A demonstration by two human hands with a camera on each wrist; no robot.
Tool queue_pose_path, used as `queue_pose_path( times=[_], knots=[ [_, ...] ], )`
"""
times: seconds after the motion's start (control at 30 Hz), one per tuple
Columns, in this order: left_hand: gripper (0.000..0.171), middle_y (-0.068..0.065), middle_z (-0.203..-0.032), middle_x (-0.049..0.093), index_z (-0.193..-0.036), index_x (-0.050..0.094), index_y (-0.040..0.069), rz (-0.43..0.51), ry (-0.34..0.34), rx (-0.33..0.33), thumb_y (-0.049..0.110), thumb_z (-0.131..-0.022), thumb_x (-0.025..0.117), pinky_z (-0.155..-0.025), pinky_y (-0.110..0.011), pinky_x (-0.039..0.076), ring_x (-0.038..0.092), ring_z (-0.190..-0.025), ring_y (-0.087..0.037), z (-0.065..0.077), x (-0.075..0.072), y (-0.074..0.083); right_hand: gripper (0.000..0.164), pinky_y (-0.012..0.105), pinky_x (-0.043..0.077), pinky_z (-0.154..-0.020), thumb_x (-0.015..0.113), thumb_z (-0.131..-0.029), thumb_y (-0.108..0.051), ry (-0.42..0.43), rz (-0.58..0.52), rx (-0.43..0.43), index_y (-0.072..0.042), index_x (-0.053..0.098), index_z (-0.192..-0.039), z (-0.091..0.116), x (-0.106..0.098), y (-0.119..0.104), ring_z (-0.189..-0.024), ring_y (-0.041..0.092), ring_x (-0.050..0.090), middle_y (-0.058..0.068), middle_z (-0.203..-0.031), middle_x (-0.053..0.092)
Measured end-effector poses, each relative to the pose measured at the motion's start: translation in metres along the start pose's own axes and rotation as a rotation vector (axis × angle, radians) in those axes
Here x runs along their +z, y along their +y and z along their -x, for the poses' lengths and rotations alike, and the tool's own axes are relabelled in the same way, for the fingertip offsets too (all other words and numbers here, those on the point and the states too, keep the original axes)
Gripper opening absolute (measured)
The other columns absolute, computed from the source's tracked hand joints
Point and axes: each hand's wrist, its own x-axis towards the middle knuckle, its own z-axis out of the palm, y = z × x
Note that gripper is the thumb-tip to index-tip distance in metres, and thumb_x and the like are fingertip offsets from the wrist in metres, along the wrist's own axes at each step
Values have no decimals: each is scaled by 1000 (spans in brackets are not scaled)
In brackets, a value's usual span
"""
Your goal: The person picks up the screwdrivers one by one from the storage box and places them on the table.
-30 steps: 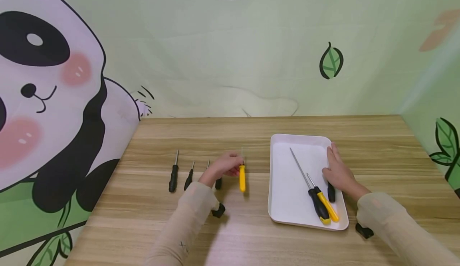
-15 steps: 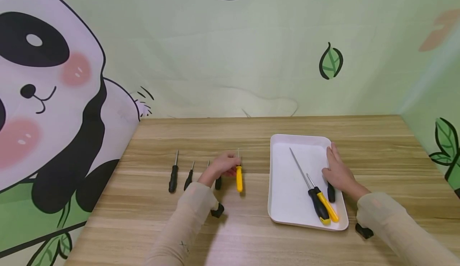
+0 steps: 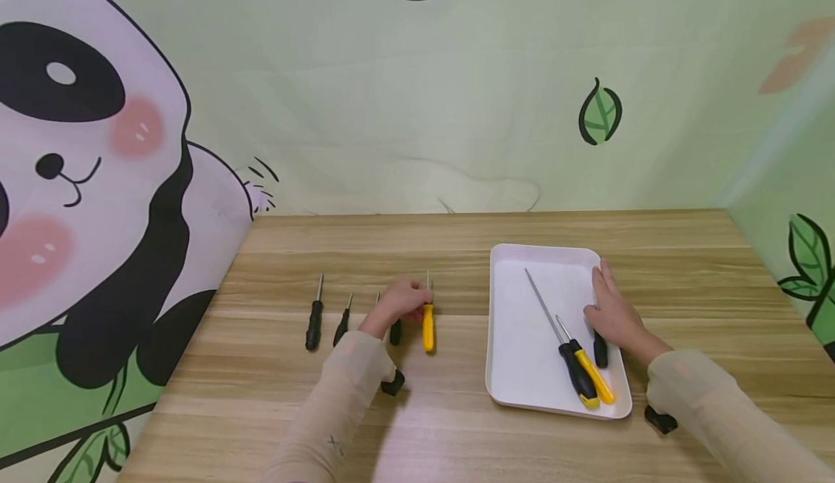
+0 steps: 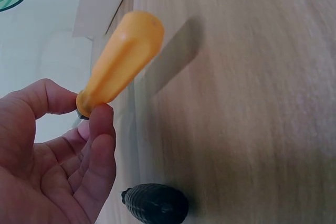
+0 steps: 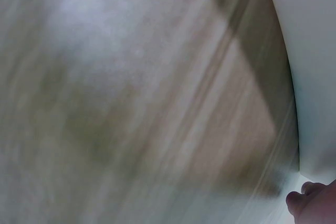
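My left hand (image 3: 401, 299) pinches a screwdriver with a yellow handle (image 3: 428, 327) between thumb and fingertips, near where the shaft meets the handle. In the left wrist view the handle (image 4: 123, 53) slants up over the wood, its shadow beside it. A black-handled screwdriver (image 3: 396, 331) lies just left of it, partly hidden by that hand. My right hand (image 3: 616, 316) holds the right side of a white tray (image 3: 522, 389), thumb over the rim and fingers along the outside. Its fingertips (image 5: 310, 198) show beside the tray wall in the right wrist view.
Inside the tray lie a long black-and-yellow screwdriver (image 3: 577, 378), a yellow-and-black one (image 3: 595, 376), and a black-handled one (image 3: 600, 350) partly under my right hand. Two more black screwdrivers, a larger (image 3: 314, 325) and a smaller (image 3: 342, 328), lie at the left. A printed cloth wall (image 3: 424, 106) stands behind the table.
My left hand has shifted slightly left with the yellow screwdriver, bringing it closer to the black one beside it. The right hand and the tray stay in place.
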Motion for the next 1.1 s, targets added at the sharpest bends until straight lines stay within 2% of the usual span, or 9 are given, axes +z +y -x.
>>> queue_pose_path(
  times=[0.43,0.87,1.1],
  knots=[
    [19,-1,-59,52,-73,58,9,-185,76,-11,27,-79,59,-47,-23,44,52,-48,-13,-6,2,-2,69,59,19,-99,38,-81,-8,-9,-5,10,11,0,-136,0,0,0,-130,45,10,21,-145,-14],
    [25,-3,-55,56,-68,56,11,-354,92,-13,33,-80,58,-47,-23,38,54,-51,-17,-6,2,2,69,59,18,-99,38,-82,-8,-17,-1,15,11,-1,-136,-2,0,1,-130,45,9,20,-145,-17],
    [27,-3,-52,55,-62,55,11,-409,99,-14,33,-79,58,-45,-23,37,53,-49,-17,-5,2,4,69,59,18,-99,38,-82,-8,-14,-6,19,10,0,-136,-1,0,0,-130,45,10,19,-145,-17]
  ],
)
